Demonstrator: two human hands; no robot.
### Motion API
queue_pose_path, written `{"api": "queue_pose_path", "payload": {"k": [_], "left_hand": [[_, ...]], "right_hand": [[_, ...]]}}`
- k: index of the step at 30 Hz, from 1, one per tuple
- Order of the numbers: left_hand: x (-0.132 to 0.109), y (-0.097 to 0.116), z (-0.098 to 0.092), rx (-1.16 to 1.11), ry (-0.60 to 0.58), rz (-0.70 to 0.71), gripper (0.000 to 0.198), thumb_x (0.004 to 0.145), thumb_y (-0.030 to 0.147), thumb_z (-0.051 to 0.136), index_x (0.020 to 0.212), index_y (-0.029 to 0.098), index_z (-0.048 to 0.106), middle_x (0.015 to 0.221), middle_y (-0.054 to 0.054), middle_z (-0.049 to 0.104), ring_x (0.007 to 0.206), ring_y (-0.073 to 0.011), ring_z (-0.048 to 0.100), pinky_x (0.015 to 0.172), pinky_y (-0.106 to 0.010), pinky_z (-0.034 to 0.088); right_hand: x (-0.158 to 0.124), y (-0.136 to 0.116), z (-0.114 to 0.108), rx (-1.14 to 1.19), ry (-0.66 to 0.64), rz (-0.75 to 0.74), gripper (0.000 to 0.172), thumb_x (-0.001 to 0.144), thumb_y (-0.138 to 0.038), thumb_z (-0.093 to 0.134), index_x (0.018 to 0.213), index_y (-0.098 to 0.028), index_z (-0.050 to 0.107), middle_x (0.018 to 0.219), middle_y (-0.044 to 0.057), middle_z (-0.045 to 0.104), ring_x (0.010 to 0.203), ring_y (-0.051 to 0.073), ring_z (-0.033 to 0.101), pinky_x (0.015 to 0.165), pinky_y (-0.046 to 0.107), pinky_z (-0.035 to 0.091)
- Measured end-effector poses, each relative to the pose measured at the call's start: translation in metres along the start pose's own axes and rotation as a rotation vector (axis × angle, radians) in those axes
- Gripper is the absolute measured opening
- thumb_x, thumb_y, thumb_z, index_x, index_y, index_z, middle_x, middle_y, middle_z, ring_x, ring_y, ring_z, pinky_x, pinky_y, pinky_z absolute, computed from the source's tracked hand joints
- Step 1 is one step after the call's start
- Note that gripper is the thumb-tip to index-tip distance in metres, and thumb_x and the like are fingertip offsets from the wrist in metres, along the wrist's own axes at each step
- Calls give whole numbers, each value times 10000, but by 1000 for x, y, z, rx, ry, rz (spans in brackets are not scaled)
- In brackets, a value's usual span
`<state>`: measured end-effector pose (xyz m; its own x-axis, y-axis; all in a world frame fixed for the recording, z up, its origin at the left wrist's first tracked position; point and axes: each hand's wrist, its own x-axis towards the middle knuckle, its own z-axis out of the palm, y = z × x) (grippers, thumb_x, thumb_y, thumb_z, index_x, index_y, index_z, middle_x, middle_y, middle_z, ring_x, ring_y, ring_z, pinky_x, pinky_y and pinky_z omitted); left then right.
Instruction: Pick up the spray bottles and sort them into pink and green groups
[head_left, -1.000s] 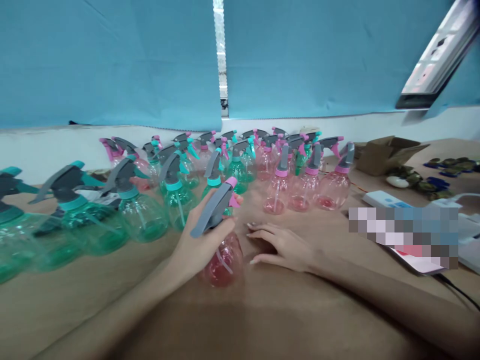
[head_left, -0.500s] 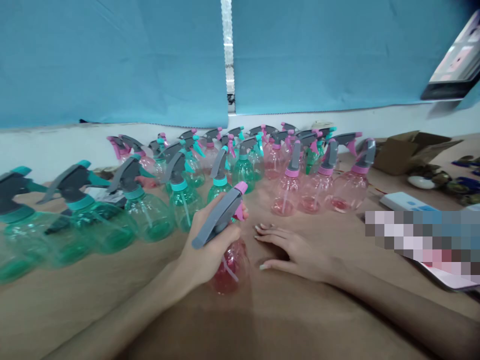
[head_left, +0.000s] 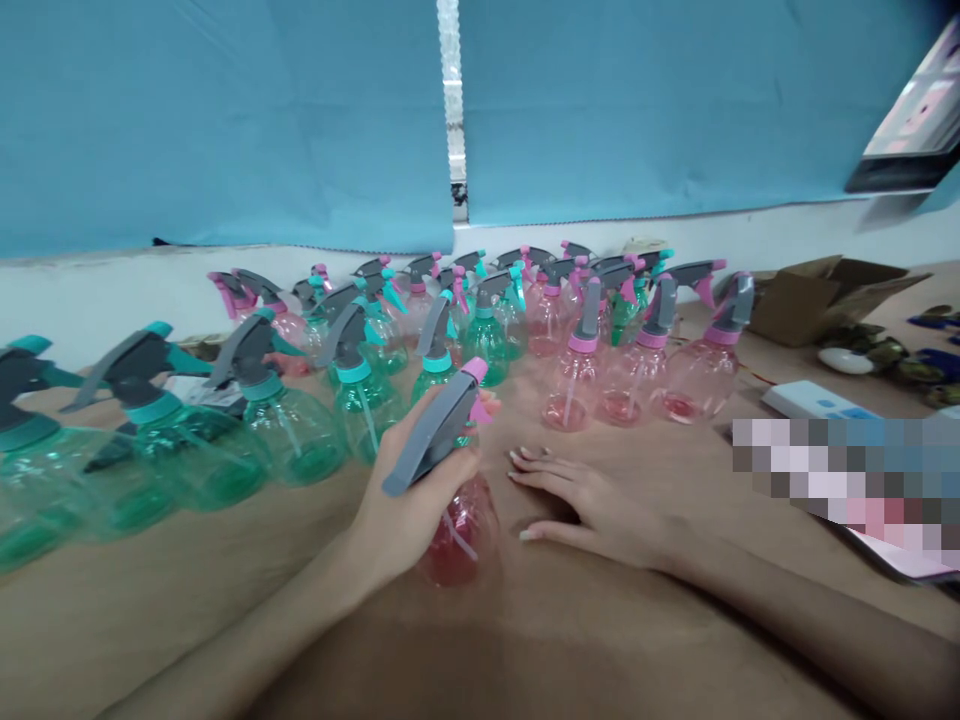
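My left hand (head_left: 412, 480) is closed around the neck of a pink spray bottle (head_left: 465, 535) with a grey and pink trigger head. The bottle is upright in front of me; its collar is hidden by my fingers. To its right, my right hand (head_left: 577, 500) lies on the wooden table (head_left: 615, 640) with fingers stretched out, holding nothing. Beyond my left hand stands a green spray bottle (head_left: 433, 375) with a turquoise collar, partly covered by the hand. A pink spray bottle (head_left: 570, 390) stands beyond my right hand.
Green spray bottles (head_left: 292, 440) form a row on the left. Pink ones (head_left: 697, 380) stand at right, with a mixed group behind. Farther right are an open cardboard box (head_left: 795, 305), a white box (head_left: 817, 402) and a partly pixelated flat object (head_left: 900, 550). Blue cloth (head_left: 225, 120) hangs behind.
The view has shifted very slightly. My left hand keeps its hold on the pink spray bottle, and my right hand stays flat in the same place.
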<state>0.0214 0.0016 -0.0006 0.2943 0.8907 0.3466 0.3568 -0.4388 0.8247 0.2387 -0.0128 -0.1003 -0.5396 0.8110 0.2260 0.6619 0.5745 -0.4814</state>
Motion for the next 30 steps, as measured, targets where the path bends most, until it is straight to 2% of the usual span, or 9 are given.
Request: {"api": "queue_pose_path", "payload": {"k": [6, 11, 15, 19, 27, 30], "left_hand": [[-1, -1, 2, 0, -7, -26, 304, 769, 202, 550, 1056, 290, 602, 844, 11, 638, 763, -185, 591, 695, -297, 495], [1, 0, 2, 67, -1, -29, 206, 749, 205, 573, 939, 260, 631, 764, 17, 630, 668, -162, 567, 619, -267, 476], [2, -4, 5, 151, 27, -20, 221, 773, 209, 564, 988, 251, 594, 694, 36, 588, 604, -144, 530, 566, -254, 417], [1, -8, 7, 166, 32, -1, 176, 776, 200, 567, 948, 239, 584, 705, 40, 575, 590, -128, 511, 567, -245, 399], [1, -9, 7, 135, 23, 24, 308, 771, 181, 576, 1063, 279, 589, 691, 52, 563, 592, -123, 505, 576, -236, 417], [2, -8, 8, 104, 17, 28, 354, 767, 180, 568, 1103, 289, 588, 773, 34, 618, 607, -135, 529, 601, -255, 447]], "right_hand": [[0, -1, -1, 13, -4, 5, 635, 867, -559, 501, 1383, -198, 419, 1444, 96, 403, 1346, 249, 337, 1107, 461, 286], [-1, 0, 1, -1, -4, 5, 629, 873, -567, 484, 1380, -199, 426, 1448, 90, 400, 1349, 246, 332, 1112, 451, 281], [-1, 0, 1, 1, -8, 9, 631, 875, -570, 476, 1382, -197, 423, 1453, 82, 394, 1358, 242, 315, 1117, 442, 276], [-1, -1, 1, -14, -18, 14, 635, 880, -569, 467, 1377, -175, 425, 1452, 85, 394, 1359, 234, 314, 1118, 443, 274], [-1, -3, 0, 3, -2, 16, 621, 876, -551, 491, 1378, -191, 427, 1446, 96, 400, 1352, 247, 327, 1110, 465, 280], [-1, -2, 1, 6, 7, 8, 611, 878, -545, 494, 1381, -206, 422, 1443, 91, 406, 1349, 246, 332, 1109, 470, 281]]}}
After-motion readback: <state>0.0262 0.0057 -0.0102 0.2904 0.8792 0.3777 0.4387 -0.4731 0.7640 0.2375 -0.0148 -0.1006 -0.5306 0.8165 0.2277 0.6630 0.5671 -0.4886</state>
